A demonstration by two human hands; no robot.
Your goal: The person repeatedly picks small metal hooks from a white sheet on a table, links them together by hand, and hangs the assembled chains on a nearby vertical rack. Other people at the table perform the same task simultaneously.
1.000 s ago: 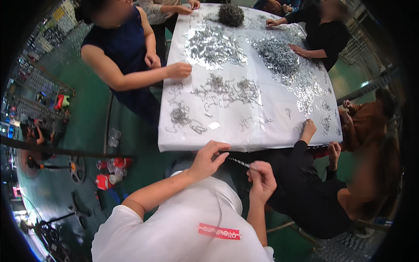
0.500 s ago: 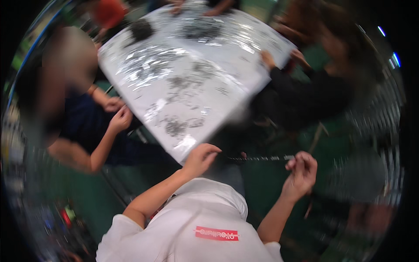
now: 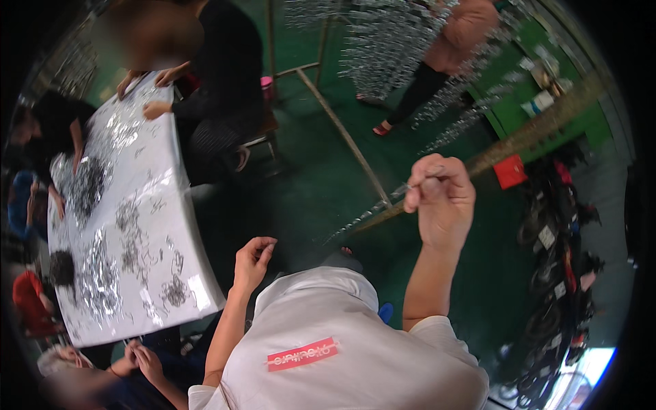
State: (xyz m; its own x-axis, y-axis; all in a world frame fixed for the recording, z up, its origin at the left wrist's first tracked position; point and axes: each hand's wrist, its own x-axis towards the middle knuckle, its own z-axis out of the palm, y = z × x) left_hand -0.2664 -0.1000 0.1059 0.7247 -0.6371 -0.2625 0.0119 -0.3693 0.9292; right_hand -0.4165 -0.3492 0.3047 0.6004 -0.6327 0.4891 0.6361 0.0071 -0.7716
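Right grip (image 3: 412, 193) pinched on one end of the linked metal strand (image 3: 362, 216), raised well right of the table (image 3: 198, 246). Strand's long axis slants leftward and downward in my view, lower end fading over the floor (image 3: 301, 198) — left hand (image 3: 251, 263), off the table's nearest corner, nearer that end. Left fingertips bunched — can't tell if holding anything.

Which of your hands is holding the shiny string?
The right hand, higher in the picture: its fingers pinch the shiny string. The left hand, nearer the white table, shows no string.
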